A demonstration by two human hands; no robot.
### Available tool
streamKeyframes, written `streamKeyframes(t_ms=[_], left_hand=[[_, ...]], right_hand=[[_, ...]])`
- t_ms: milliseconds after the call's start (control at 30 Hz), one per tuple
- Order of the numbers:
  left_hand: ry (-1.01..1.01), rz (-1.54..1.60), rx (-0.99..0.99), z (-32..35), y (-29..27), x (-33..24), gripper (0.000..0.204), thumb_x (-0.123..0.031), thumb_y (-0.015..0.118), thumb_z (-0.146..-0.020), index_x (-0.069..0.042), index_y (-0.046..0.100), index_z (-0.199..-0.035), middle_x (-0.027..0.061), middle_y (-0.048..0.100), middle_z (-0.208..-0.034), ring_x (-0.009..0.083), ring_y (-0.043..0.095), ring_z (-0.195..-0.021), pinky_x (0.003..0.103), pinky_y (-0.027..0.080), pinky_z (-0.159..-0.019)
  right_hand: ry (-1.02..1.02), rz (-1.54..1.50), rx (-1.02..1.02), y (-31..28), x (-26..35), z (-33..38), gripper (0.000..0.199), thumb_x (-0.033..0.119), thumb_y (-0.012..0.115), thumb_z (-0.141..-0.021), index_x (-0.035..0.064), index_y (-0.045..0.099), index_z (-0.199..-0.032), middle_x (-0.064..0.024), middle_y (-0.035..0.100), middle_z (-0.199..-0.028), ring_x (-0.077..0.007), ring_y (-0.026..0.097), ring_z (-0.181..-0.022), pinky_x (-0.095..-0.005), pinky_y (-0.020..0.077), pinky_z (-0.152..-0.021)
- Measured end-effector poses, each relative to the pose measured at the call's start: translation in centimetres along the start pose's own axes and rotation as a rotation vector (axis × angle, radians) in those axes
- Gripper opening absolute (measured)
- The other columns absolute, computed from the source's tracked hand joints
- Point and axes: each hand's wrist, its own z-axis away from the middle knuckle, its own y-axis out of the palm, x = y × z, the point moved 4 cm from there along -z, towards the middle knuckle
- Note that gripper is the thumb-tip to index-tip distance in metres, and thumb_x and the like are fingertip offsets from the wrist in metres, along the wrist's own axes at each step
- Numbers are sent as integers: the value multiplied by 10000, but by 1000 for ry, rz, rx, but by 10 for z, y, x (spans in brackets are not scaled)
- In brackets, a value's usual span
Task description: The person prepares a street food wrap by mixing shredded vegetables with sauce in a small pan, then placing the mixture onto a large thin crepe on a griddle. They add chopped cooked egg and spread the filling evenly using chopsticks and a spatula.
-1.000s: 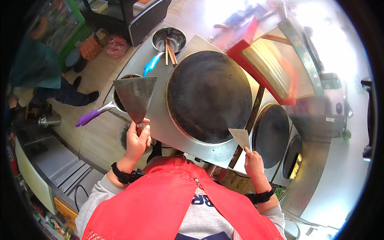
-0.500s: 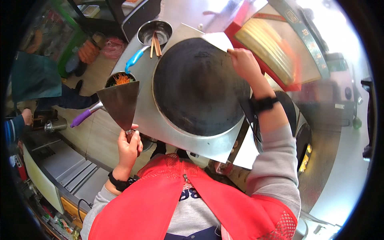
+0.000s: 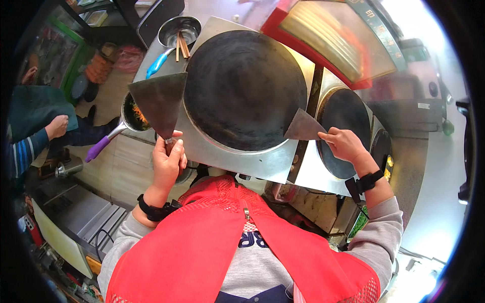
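The left hand [image 3: 169,155] has its fingers clamped on a wide scraper [image 3: 160,101], fanning out beyond them; the right hand [image 3: 344,145] clamps a small scraper [image 3: 304,126], left of its fingers, over the griddle [image 3: 245,91]'s edge.

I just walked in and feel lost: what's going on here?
The person's left hand grips a wide scraper, which partly hides a purple-handled pan holding orange shreds. The right hand holds a smaller scraper at the lower right edge of a round black griddle; whether its blade touches is hard to tell. At far left, another person's hand shows.
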Motion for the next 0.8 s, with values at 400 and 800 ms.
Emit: streamKeyframes(t_ms=[400,800], left_hand=[[36,99,-165,16,-44,-1,175,-29,521,-969,-23,507,-1144,-17,451,-662,57,411,-478,221,371,-442],[41,54,-164,18,-79,-2,203,-55,524,-978,-31,504,-1178,-32,436,-691,48,414,-490,209,370,-450]], right_hand=[[376,-166,-177,-41,27,-197,175,72,535,-824,35,702,-863,-240,666,-936,-409,649,-902,-498,527,-804],[288,32,43,-6,120,-40,377,61,568,-828,118,589,-1200,-189,625,-894,-338,671,-747,-435,551,-611]])
